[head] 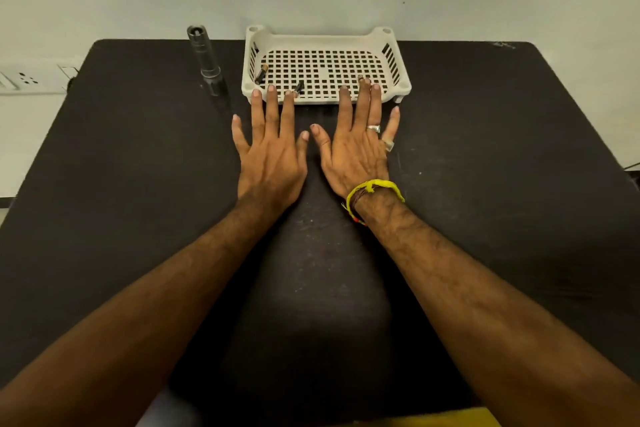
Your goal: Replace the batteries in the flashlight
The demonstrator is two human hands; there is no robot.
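Observation:
A grey metal flashlight (206, 61) stands upright near the table's far left edge. To its right sits a white perforated tray (325, 40) holding a battery (260, 73) at its left, a second battery (299, 87) near its front rim, and a third battery (361, 78) mostly hidden behind my fingertips. My left hand (268, 156) lies flat and palm down in front of the tray, fingers spread, holding nothing. Beside it my right hand (356, 152) lies flat too, with rings and a yellow wrist thread, fingertips overlapping the tray's front rim.
The black table (502, 184) stands against a pale wall. A white socket strip (24, 80) sits off the table's left side.

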